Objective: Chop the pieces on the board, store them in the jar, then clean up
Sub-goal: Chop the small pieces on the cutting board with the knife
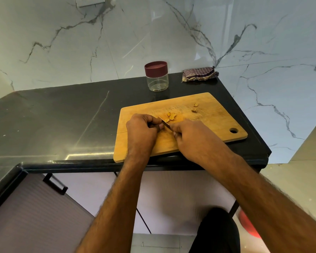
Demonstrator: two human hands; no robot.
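A wooden cutting board (208,123) lies on the dark counter. Small yellow-brown pieces (171,116) sit near its middle, and two more pieces (195,107) lie farther back. My right hand (188,136) grips a small knife (165,123) whose blade points up-left toward the pieces. My left hand (141,130) is curled at the blade's left side, its fingertips pinching something small there that is mostly hidden. A clear jar (156,77) with a maroon lid stands closed behind the board.
A folded striped cloth (199,74) lies at the back right corner of the black counter (53,115). Marble wall panels rise behind. The counter ends just right of the board. Below the front edge is a cabinet with a black handle (56,183).
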